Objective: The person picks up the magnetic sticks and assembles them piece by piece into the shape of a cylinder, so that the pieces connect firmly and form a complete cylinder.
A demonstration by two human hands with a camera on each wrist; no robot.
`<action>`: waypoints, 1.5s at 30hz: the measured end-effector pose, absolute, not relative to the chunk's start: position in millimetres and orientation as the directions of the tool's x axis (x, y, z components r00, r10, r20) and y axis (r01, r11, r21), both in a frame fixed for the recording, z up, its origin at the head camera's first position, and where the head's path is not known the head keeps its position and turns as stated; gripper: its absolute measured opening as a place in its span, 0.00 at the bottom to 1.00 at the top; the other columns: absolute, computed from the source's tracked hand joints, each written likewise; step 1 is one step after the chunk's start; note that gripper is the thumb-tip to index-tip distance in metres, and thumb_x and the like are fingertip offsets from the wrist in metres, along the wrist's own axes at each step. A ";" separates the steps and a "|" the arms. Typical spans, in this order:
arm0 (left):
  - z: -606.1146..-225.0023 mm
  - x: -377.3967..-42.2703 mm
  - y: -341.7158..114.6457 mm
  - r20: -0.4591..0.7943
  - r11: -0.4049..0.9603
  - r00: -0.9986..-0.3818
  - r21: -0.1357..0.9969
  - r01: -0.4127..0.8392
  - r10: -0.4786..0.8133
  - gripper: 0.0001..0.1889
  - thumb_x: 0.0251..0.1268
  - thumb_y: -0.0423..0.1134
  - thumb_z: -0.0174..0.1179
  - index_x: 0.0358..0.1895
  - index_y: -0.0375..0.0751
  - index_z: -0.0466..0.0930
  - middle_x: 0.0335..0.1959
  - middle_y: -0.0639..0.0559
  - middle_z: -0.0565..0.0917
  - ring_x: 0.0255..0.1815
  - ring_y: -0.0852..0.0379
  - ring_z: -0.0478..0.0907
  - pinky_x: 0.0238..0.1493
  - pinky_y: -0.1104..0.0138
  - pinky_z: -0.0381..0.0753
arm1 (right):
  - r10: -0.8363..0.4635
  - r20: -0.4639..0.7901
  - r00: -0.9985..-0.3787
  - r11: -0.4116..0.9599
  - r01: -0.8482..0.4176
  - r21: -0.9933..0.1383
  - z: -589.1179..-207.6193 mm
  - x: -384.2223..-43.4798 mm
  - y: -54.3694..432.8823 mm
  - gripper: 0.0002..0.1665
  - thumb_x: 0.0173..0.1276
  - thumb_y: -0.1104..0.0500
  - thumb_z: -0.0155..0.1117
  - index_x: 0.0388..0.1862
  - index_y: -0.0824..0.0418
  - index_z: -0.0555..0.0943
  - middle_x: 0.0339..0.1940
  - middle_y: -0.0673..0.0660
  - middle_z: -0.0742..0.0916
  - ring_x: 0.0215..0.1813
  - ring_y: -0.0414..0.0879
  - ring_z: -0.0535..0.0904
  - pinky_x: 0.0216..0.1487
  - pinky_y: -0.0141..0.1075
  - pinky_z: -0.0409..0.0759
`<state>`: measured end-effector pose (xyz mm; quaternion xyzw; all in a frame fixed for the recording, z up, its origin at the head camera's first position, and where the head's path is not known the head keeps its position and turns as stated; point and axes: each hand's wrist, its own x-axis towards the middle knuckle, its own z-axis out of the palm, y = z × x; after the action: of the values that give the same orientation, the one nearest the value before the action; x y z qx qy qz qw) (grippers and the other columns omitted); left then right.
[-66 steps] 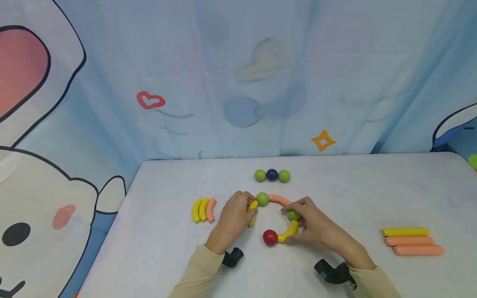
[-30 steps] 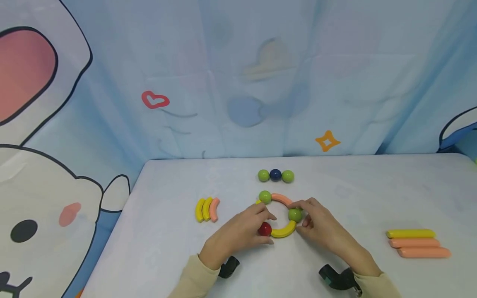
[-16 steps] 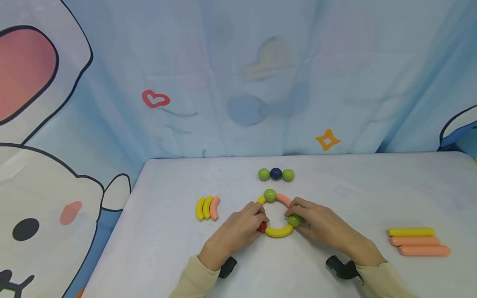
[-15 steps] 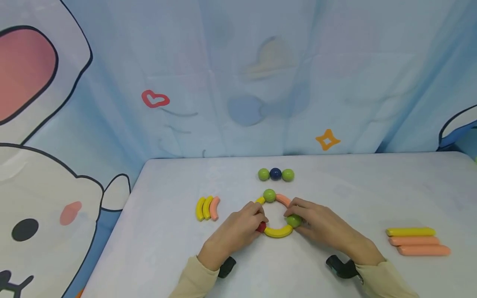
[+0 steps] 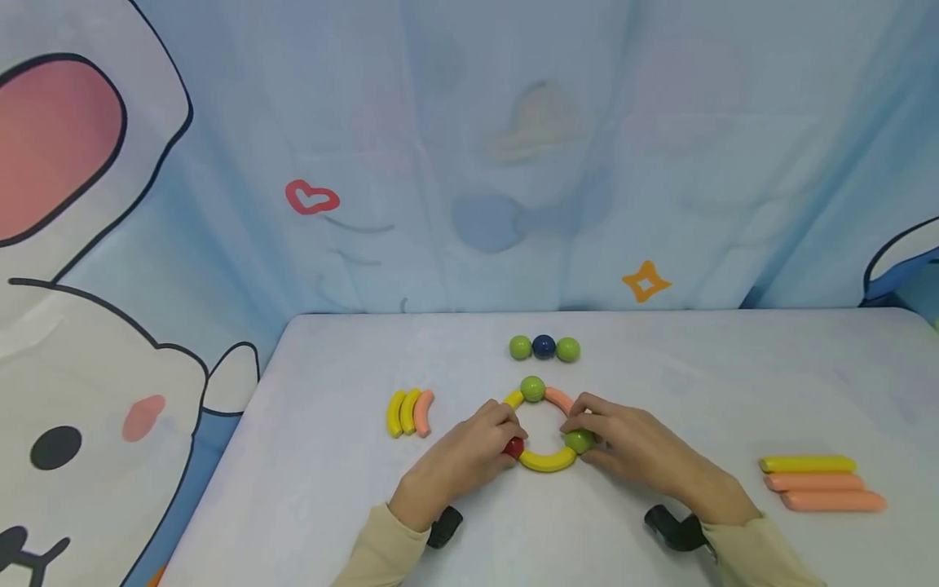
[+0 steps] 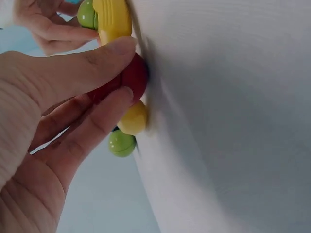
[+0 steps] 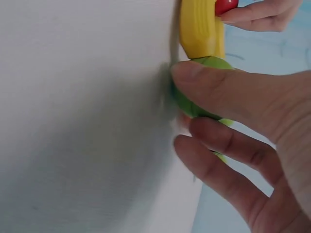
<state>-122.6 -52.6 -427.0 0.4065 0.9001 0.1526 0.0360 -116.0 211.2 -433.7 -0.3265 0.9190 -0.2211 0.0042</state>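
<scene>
Curved rods and balls form a ring in the middle of the table. My left hand point(image 5: 469, 456) pinches the red ball point(image 6: 135, 77) at the ring's lower left between thumb and fingers. At the lower right, my right hand point(image 5: 645, 448) grips a green ball point(image 5: 579, 441), its thumb pressed along one side in the right wrist view. Between these balls runs a curved yellow rod point(image 5: 548, 461). Another green ball point(image 5: 532, 388) tops the ring, with a second yellow rod point(image 5: 513, 399) on its left and a curved orange rod point(image 5: 559, 399) on its right, both partly hidden by my hands.
Behind the ring, a dark blue ball point(image 5: 544, 346) sits between two green balls. Two curved yellow rods point(image 5: 396, 413) and a curved orange one point(image 5: 423, 413) lie left. Straight rods, one yellow point(image 5: 807, 464) and two orange point(image 5: 833, 500), lie right. A printed curtain point(image 5: 469, 163) hangs behind the table.
My left hand has left the upper-left yellow rod and taken the red ball, which has shifted left to that rod. The lower yellow rod has turned and moved left. Over the last half second, little differs.
</scene>
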 end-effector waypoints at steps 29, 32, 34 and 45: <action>-436.5 -126.9 -62.9 0.138 0.557 -0.638 0.373 0.742 0.757 0.15 0.66 0.35 0.73 0.54 0.37 0.86 0.52 0.50 0.82 0.54 0.56 0.75 0.58 0.78 0.75 | -0.592 0.114 -0.798 0.583 -0.522 -0.623 -400.7 -149.2 192.1 0.16 0.70 0.67 0.71 0.56 0.63 0.84 0.51 0.58 0.83 0.49 0.52 0.79 0.47 0.46 0.84; -437.9 -126.9 -62.5 0.143 0.558 -0.642 0.379 0.738 0.753 0.16 0.65 0.37 0.74 0.54 0.37 0.87 0.51 0.50 0.82 0.53 0.56 0.75 0.57 0.79 0.75 | -0.564 0.052 -0.824 0.632 -0.472 -0.614 -405.0 -163.9 180.7 0.17 0.72 0.66 0.69 0.59 0.66 0.83 0.57 0.63 0.82 0.56 0.59 0.79 0.57 0.55 0.82; -439.6 -126.8 -62.5 0.147 0.554 -0.651 0.408 0.726 0.745 0.18 0.64 0.38 0.75 0.54 0.36 0.87 0.52 0.50 0.81 0.54 0.56 0.75 0.57 0.79 0.75 | -0.563 0.001 -0.827 0.655 -0.446 -0.610 -408.7 -172.2 173.7 0.19 0.73 0.67 0.68 0.61 0.68 0.82 0.58 0.65 0.82 0.57 0.59 0.79 0.59 0.56 0.81; -437.6 -137.6 -58.7 -0.014 0.594 -0.891 0.750 0.291 0.454 0.32 0.78 0.49 0.63 0.75 0.37 0.66 0.60 0.45 0.75 0.56 0.53 0.76 0.57 0.65 0.81 | -0.573 -0.049 -0.818 0.705 -0.461 -0.539 -416.1 -183.1 159.9 0.18 0.70 0.66 0.73 0.57 0.69 0.86 0.47 0.57 0.84 0.44 0.47 0.77 0.52 0.44 0.84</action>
<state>-137.6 -58.7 -437.6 0.2102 0.8868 0.3986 0.1023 -183.1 159.9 -416.1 -0.2819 0.9170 -0.2612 0.1071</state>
